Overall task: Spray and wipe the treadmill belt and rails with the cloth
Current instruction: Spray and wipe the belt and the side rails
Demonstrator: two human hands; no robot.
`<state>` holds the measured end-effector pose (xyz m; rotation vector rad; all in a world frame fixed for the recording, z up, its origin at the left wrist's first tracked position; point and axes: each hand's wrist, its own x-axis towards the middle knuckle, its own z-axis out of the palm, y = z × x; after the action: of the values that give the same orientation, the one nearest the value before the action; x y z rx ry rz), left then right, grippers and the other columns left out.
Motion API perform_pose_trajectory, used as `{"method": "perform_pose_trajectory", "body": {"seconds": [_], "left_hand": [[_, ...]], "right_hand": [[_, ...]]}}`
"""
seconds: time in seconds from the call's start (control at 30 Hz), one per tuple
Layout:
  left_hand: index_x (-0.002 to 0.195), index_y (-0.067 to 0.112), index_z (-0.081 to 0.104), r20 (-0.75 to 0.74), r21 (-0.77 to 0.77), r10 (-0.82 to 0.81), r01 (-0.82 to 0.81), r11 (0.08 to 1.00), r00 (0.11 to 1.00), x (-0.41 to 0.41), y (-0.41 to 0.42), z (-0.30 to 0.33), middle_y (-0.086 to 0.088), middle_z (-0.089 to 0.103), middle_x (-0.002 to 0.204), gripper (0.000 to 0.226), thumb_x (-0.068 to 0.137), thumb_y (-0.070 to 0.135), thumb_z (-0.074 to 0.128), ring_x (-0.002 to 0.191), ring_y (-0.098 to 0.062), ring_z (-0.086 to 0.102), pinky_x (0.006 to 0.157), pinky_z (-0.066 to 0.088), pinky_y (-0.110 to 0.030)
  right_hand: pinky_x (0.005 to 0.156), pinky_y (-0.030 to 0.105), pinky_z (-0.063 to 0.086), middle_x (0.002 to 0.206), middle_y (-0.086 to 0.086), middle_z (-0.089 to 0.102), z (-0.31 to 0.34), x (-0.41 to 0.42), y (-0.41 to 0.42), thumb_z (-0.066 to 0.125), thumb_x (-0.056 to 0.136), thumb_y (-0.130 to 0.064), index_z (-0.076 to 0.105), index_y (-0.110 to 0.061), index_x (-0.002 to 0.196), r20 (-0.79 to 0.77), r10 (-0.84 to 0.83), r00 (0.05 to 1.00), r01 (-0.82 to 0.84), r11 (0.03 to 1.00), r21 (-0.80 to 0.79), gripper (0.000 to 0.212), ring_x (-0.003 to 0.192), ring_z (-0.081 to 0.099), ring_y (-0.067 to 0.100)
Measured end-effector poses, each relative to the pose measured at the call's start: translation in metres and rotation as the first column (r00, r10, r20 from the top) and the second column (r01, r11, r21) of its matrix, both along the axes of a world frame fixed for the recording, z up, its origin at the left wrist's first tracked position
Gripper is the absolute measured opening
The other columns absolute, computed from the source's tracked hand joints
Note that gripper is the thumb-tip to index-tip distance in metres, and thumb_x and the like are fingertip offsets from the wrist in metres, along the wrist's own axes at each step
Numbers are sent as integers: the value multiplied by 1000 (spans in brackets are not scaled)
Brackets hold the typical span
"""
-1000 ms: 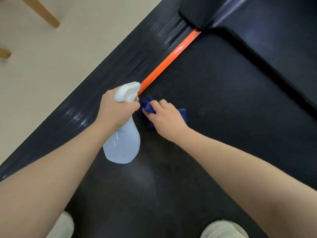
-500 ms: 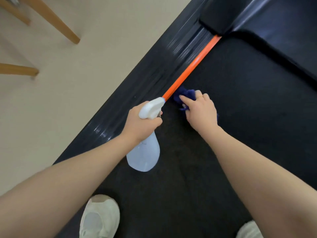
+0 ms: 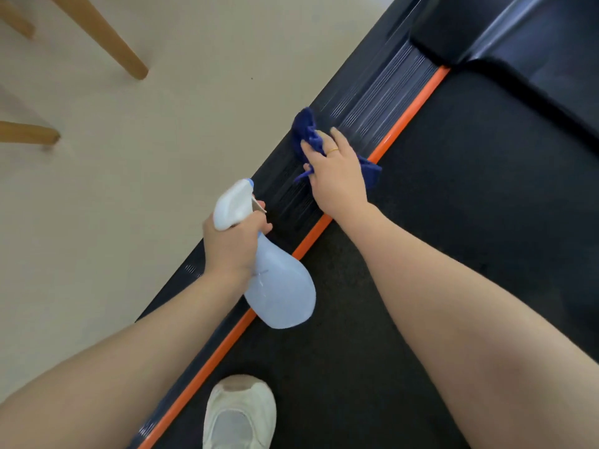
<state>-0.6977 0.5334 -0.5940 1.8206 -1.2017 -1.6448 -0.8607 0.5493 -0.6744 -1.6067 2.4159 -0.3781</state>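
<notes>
A crumpled dark blue cloth (image 3: 308, 132) lies on the ribbed black left rail (image 3: 372, 102), its length running along the rail, pressed under the right hand (image 3: 337, 176). The left hand (image 3: 230, 244) grips a pale spray bottle (image 3: 275, 286), nozzle pointing far-left.

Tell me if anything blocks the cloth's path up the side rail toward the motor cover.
Nothing visible does. The right hand presses the blue cloth on the ribbed side rail, which runs bare to the motor cover.
</notes>
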Motion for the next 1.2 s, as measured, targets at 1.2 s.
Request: {"method": "perform_pose_trajectory", "body": {"seconds": [1.2], "left_hand": [[75, 28, 62, 28, -58, -112, 113, 992, 993, -4, 12, 2, 9, 60, 76, 28, 76, 0, 61, 68, -6, 54, 63, 44, -19]], "right_hand": [[62, 37, 44, 101, 17, 62, 19, 6, 36, 73, 64, -7, 70, -17, 104, -166, 24, 986, -11, 997, 80, 41, 78, 56, 38]]}}
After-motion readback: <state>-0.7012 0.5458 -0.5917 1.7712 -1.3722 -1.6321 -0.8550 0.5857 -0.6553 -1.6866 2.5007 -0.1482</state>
